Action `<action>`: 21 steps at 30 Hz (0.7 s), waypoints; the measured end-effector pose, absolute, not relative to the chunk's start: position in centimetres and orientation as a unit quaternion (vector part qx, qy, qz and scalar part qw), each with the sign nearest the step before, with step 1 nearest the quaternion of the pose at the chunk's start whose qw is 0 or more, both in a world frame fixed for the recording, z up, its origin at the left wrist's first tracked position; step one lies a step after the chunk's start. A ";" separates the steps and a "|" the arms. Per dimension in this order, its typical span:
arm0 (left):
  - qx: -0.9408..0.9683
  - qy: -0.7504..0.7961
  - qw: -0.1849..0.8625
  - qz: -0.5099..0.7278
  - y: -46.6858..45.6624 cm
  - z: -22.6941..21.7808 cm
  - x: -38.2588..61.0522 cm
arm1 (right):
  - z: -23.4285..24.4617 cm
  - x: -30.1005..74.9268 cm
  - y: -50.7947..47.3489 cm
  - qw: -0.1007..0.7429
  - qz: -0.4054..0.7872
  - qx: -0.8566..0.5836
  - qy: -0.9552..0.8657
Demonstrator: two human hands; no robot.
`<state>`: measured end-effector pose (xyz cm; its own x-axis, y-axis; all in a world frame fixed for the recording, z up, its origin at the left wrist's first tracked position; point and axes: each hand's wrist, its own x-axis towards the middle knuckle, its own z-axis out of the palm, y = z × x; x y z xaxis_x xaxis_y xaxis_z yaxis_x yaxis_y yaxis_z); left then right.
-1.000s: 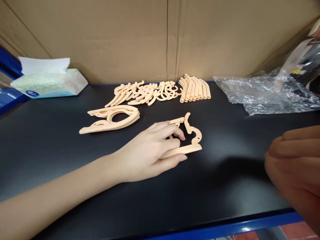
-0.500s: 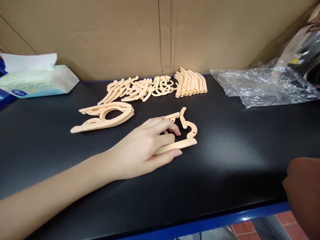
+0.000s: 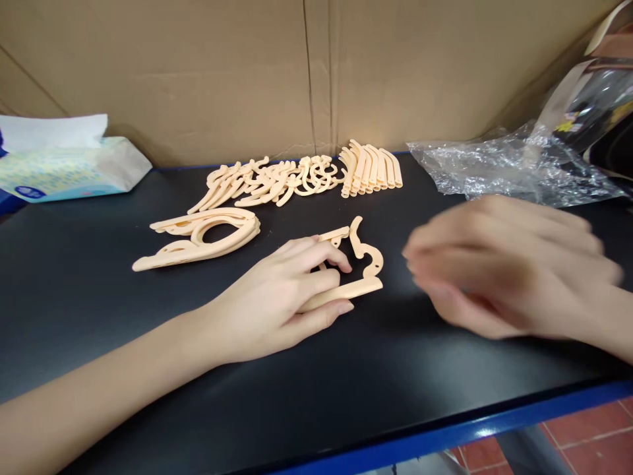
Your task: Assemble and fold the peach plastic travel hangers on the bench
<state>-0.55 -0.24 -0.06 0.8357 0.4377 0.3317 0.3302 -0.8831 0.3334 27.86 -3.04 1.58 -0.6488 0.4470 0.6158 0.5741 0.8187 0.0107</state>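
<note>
My left hand (image 3: 291, 290) lies on the black table over a cream plastic folding hanger in pieces. Its thumb and bent fingers close round a straight hanger arm (image 3: 363, 287). Just past the fingertips lies the curved hanger hook (image 3: 372, 258), flat on the table, with a small hole in it. Another arm piece (image 3: 336, 233) shows partly behind the knuckles. My right hand (image 3: 509, 270), blurred by motion, is at the right with its fingers curled in; whatever is inside them is hidden.
Folded hangers (image 3: 222, 241) lie stacked at the left. Along the back sit piles of loose hooks (image 3: 316, 177) and arm pieces (image 3: 373, 170). A tissue pack (image 3: 74, 168) stands back left, a clear plastic bag (image 3: 475, 171) back right. A cardboard wall (image 3: 208, 79) rises behind.
My right hand has come in from the lower right edge, up and leftward towards the hook. My left hand keeps its place on the hanger pieces. The view has shifted slightly.
</note>
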 end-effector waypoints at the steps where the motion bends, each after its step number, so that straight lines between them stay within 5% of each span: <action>1: 0.951 0.199 0.125 0.202 -0.2 -0.1 -0.6 | 2.3 27.4 -2.1 0.319 -0.114 -0.259 -0.904; 7: 0.963 0.171 0.067 0.198 -0.5 -0.1 -0.6 | 1.5 27.4 1.0 0.257 -0.018 -0.310 -0.915; 15: 0.964 0.139 0.127 0.187 -0.7 0.9 -0.4 | 0.0 27.3 1.1 0.171 0.012 -0.307 -0.936; 21: 0.962 0.142 0.102 0.210 -0.7 0.4 -0.4 | 0.4 27.1 1.2 0.182 0.019 -0.290 -0.939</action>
